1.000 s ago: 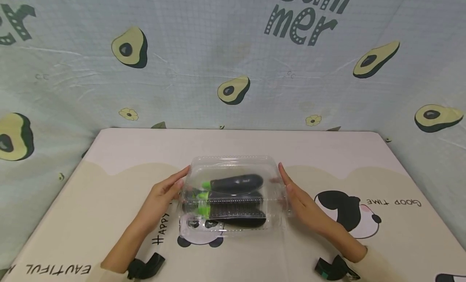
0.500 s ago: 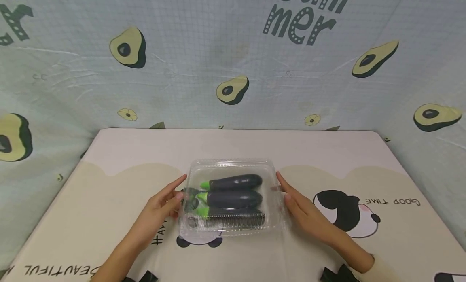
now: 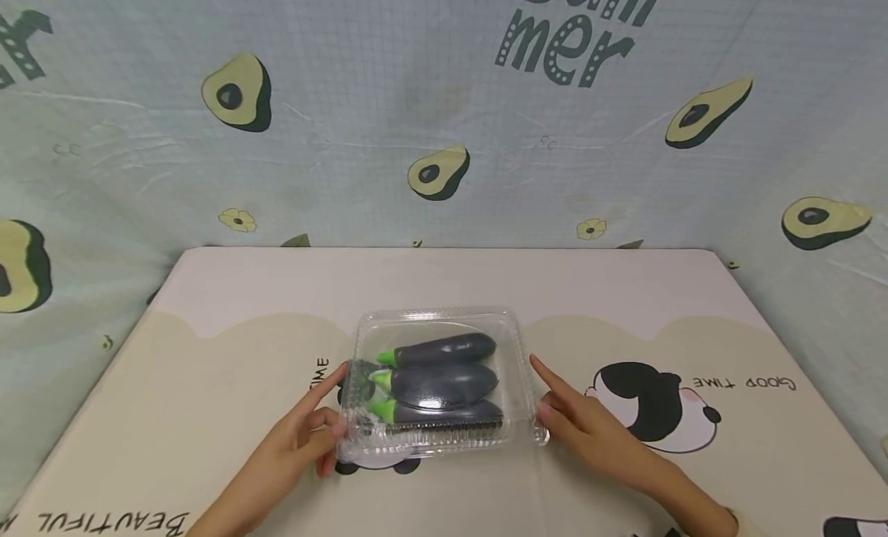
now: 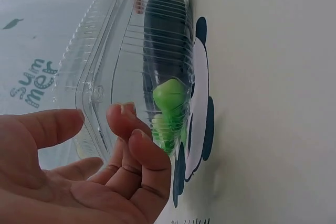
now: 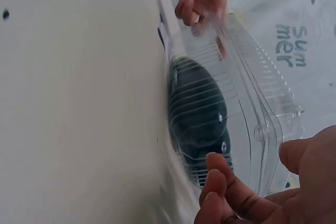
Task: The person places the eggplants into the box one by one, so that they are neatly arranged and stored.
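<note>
A clear plastic clamshell box (image 3: 444,315) with several dark eggplants (image 3: 435,384) with green stems inside sits low over the mat, its lid down. My left hand (image 3: 294,437) is at its left end, index finger stretched along the side. In the left wrist view the thumb and curled fingers stand on either side of the box's rim (image 4: 105,85). My right hand (image 3: 586,433) holds the opposite end in a similar way, index finger straight. The right wrist view shows the thumb at the rim and several fingertips against the ribbed wall.
A cream table mat (image 3: 208,383) printed with pandas and lettering lies under the box. An avocado-patterned cloth (image 3: 361,113) hangs behind the table and down both sides.
The box has tipped down flatter, so the eggplants show more fully from above. Both hands have slid along its ends toward the front corners.
</note>
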Demonstrator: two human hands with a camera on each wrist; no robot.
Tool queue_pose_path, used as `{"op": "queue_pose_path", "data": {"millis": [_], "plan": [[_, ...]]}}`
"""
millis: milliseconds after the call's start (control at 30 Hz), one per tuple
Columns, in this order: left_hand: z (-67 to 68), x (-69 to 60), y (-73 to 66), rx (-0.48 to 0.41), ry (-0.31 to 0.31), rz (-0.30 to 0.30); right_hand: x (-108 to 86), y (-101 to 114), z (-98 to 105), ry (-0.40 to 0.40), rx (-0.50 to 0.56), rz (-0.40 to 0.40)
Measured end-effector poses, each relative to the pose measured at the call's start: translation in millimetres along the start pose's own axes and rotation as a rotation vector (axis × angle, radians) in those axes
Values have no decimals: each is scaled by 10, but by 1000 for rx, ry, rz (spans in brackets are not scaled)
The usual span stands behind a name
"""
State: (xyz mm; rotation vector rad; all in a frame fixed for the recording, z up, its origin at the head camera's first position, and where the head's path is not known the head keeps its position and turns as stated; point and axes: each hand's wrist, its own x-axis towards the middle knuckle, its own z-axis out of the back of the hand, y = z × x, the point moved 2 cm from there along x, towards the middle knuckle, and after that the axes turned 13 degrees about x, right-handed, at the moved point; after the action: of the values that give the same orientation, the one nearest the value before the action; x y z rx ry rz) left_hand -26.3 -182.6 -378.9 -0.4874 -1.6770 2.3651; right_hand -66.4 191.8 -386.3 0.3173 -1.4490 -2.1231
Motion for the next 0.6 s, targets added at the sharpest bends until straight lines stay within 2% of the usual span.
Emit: {"op": "queue_pose_path", "data": {"millis": [100,233,367,467,600], "plan": [[-45,-30,25,-70,20,-60,-41,12,-20,21,98,-14],[-111,-39,58,-145,33,-142,-76,20,-74,76,339,-11],[-156,-40,65,-183,41,-175,-86,26,-153,91,550,-7],[-169,-41,60,-192,20,-166,-99,37,-203,51,593,-15],[-164,-38,70,-186,-32,-136,-115,52,-257,12,594,-33]]}}
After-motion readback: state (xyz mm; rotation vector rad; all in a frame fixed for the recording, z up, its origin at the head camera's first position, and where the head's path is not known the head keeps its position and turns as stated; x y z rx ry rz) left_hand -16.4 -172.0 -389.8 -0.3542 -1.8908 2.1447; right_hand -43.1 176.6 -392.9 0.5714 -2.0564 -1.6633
